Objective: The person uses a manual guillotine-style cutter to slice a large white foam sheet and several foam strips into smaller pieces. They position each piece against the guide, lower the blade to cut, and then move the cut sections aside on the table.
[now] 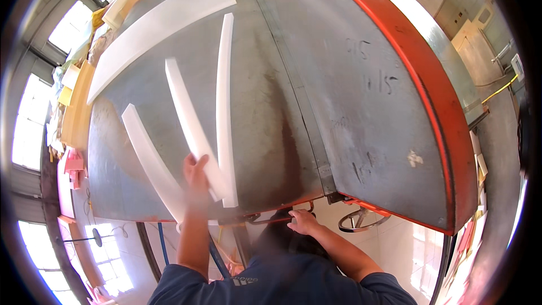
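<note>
My left hand is closed on the lower part of a white foam strip, which slants across a grey metal table. To its left lies a second white strip, and to its right a third, longer strip; the held strip's lower end crosses close to that one. Below the table's front edge, my right hand is closed round a red handle bar. Its fingertips are partly hidden.
Farther back on the table rests a wide white foam slab. A raised red rail curves along the right side. Under the front edge sits a metal handwheel. Yellow foam blocks are stacked beyond the left edge.
</note>
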### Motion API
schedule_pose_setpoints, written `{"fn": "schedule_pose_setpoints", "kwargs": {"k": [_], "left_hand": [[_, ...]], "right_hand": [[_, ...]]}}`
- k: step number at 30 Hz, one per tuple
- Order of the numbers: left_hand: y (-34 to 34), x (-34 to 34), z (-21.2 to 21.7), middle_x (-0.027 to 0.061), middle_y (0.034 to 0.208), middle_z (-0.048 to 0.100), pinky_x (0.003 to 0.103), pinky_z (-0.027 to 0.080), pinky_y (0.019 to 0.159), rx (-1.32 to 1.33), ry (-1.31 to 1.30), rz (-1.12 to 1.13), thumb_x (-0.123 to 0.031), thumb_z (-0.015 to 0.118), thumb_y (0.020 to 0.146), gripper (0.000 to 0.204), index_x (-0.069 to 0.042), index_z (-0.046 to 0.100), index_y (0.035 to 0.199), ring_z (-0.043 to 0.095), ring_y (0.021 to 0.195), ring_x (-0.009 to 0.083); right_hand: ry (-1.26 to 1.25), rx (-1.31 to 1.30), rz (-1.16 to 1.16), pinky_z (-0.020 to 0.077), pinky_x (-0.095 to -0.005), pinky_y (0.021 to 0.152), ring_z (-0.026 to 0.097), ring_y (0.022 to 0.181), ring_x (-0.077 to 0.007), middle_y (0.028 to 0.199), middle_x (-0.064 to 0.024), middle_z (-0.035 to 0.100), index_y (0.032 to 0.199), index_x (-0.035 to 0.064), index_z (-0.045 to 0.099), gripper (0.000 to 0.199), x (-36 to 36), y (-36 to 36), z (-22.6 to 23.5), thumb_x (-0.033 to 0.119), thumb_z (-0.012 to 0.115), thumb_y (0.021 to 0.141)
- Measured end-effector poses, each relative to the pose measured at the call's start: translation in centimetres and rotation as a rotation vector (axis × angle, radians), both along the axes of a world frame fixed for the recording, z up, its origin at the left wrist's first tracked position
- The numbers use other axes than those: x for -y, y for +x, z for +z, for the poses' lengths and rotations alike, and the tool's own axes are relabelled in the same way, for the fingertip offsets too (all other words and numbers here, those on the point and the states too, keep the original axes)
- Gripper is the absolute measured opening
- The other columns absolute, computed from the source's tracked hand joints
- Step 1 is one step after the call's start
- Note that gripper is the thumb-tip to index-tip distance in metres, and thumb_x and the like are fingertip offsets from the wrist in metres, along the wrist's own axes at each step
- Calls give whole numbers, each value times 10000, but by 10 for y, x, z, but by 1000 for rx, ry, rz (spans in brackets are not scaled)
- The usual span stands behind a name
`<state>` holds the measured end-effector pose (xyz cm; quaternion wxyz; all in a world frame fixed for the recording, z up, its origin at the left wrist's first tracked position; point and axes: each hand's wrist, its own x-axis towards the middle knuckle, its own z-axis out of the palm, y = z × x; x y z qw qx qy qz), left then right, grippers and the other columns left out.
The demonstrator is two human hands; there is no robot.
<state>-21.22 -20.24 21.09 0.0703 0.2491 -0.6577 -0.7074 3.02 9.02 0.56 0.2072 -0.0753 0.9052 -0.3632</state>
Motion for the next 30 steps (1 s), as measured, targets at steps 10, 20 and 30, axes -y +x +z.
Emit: {"fn": "schedule_pose_setpoints", "kwargs": {"k": [10, 20, 30], "left_hand": [[-17, -167, -29, 127, 1362, 554, 359, 554, 911, -121, 1360, -509, -251, 644, 767, 772, 17, 430, 1458, 621, 1082, 243], [-19, -183, -47, 170, 1455, 499, 391, 520, 1030, 84, 1705, -500, -236, 593, 777, 773, 15, 406, 1483, 601, 1155, 280], [-28, -164, -41, 149, 1428, 515, 356, 557, 916, 124, 1584, -535, -235, 589, 767, 745, 4, 437, 1456, 602, 1062, 248]], "right_hand": [[-877, 86, -617, 532, -362, 946, 671, 1092, -233, 1309, -186, 615, 1475, 13, 409, 674, -19, -65, 130, 214, 722, 913], [-1197, -34, -591, 503, -357, 985, 596, 1173, -223, 1348, -176, 551, 1555, -21, 213, 735, -12, -122, 192, 79, 642, 966], [-1204, 12, -564, 478, -365, 1028, 611, 1179, -232, 1287, -170, 594, 1533, -65, 242, 740, -3, -141, 195, 65, 661, 937]]}}
